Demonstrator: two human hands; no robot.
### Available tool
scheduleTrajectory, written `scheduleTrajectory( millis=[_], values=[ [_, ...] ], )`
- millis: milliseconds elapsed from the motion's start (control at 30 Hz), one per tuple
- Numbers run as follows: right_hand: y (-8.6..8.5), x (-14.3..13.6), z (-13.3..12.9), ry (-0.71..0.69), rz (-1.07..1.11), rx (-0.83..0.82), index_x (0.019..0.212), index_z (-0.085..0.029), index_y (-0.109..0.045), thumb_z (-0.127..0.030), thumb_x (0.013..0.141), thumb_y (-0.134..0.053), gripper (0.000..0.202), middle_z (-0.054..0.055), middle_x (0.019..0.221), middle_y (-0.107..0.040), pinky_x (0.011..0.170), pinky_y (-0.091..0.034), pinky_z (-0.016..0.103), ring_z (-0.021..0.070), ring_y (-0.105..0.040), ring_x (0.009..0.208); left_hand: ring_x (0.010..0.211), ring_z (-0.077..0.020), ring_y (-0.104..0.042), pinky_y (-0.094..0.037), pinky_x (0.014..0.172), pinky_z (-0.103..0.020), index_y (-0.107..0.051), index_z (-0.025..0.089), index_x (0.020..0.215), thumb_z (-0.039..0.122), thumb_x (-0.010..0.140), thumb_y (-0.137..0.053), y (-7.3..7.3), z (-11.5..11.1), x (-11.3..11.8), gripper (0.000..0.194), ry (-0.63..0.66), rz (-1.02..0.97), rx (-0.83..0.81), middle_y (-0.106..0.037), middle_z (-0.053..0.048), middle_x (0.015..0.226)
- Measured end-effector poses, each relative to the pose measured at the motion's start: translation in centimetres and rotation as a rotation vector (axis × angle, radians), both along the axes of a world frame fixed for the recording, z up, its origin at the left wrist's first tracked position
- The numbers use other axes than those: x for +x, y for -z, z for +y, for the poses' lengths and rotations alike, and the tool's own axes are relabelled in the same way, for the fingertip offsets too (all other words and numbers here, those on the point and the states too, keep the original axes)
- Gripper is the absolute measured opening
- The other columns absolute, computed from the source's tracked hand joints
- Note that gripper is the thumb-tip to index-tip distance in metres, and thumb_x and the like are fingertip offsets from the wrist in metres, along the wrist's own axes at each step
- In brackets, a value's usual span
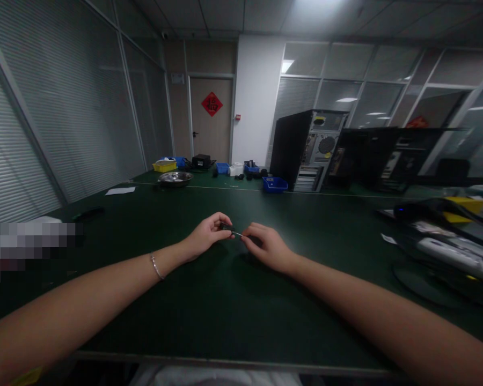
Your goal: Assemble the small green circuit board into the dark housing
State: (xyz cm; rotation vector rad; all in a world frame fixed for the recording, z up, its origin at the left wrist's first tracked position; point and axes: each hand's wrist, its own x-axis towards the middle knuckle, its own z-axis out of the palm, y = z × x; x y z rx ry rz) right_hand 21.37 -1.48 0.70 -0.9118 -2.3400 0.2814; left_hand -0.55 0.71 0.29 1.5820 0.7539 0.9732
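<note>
Above the middle of the green table, my left hand pinches a small dark piece between thumb and fingers. A thin, light-coloured rod runs from that piece toward my right hand. The fingertips of my right hand are closed on the rod's far end. Only a short gap separates the two hands, and the rod spans it. The dark piece is partly hidden by my left fingers, and its details are too small to make out.
Behind the hands are a metal bowl, a blue bin and a black computer tower. White paper lies at the left. Cables and a silver device are at the right, near a yellow bin.
</note>
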Motion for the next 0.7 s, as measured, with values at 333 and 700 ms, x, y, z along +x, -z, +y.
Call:
scheduleTrajectory(
  millis=[333, 700],
  values=[
    [-0.2, -0.1, -0.2, -0.005, -0.014, 0.0, 0.094, -0.019, -0.063, -0.025, 0.093, -0.048, 0.016, 0.004, 0.086, -0.058, 0.067, -0.043, 0.026, 0.0145, -0.055, 0.075, 0.093, -0.021, -0.065, -0.048, 0.089, -0.04, -0.047, 0.017, 0.101, 0.018, 0.074, -0.07, 0.2, 0.0, 0.2, 0.035, -0.071, 0.066, -0.004, -0.063, -0.004, 0.093],
    [-0.1, -0.1, -0.1, -0.013, -0.005, 0.009, 0.093, -0.018, -0.063, -0.023, 0.092, -0.05, 0.014, 0.004, 0.085, -0.059, 0.068, -0.042, 0.026, 0.0152, -0.055, 0.076, 0.101, -0.0198, -0.062, -0.044, 0.096, -0.04, -0.057, 0.015, 0.1, 0.021, 0.076, -0.071, 1.2, 0.9, -0.1, 0.029, 0.047, 0.043, 0.076, -0.064, -0.006, 0.102]
  ],
)
